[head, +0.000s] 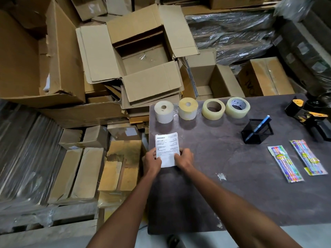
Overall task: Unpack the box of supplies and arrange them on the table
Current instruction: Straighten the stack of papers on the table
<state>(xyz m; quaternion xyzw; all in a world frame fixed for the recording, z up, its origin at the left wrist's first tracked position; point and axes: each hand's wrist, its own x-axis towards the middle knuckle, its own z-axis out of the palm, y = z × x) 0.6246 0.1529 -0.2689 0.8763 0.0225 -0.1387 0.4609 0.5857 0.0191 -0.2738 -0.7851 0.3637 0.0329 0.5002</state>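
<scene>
Both hands grip the slip point(166, 149) at the bench's point(232, 185) left edge: left hand point(152, 161) and right hand point(184, 159) pinch its near end, long axis pointing toward the far edge.

Open cardboard box point(143, 56) sits flaps-out past my table point(232, 194); along the far edge stand two paper rolls point(163, 111) and two clear tape rolls point(213, 109); printed invoice point(166, 147) lies flat.

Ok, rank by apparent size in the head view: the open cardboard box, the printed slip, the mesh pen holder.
1. Open cardboard box, clearly the largest.
2. Mesh pen holder and printed slip, held by both hands: these look alike in size, so no ranking.
</scene>
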